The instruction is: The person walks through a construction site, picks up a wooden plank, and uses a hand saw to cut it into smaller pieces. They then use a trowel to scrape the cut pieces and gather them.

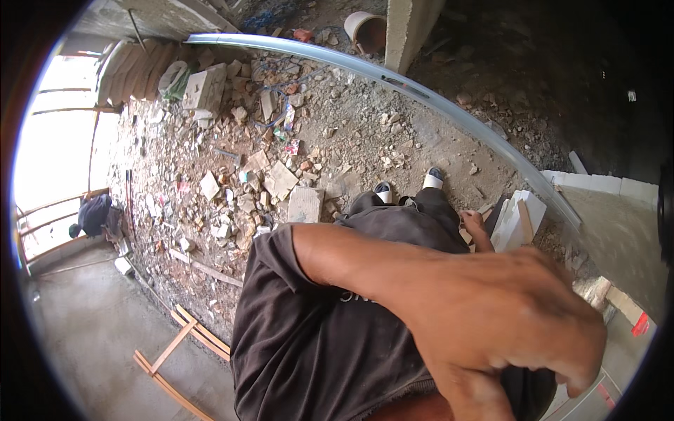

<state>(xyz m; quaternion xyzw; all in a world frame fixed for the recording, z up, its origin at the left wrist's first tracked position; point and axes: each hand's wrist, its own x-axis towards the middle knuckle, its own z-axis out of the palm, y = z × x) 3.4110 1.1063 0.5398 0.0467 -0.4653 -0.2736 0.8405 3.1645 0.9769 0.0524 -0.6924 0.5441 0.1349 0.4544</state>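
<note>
The left hand (516, 323) is large and close at 4 o'clock, its arm lying across the dark shirt (316, 344) from the shoulder at 8 o'clock. Its fingers bend down and its thumb stands apart, a wide gap between them with nothing gripped in view; the fingers are partly blurred

The right hand (475, 224) is small and farther off at 3 o'clock, fingers bent. I cannot tell how tight its grip is or whether it holds anything. Just beyond it, also at 3 o'clock, is the white block (508, 230), with a wood strip (525, 221) against it; whether hand and block touch is unclear

2 shoes (434, 177) show at 2 o'clock. A metal rail (337, 62) curves from 11 through 1 to 3 o'clock, below a bucket (365, 31) at 12. Rubble (239, 200) spreads towards 9 and 10, where 1 other person (95, 214) bends at 9. A wood frame (168, 347) lies at 8 o'clock
</note>
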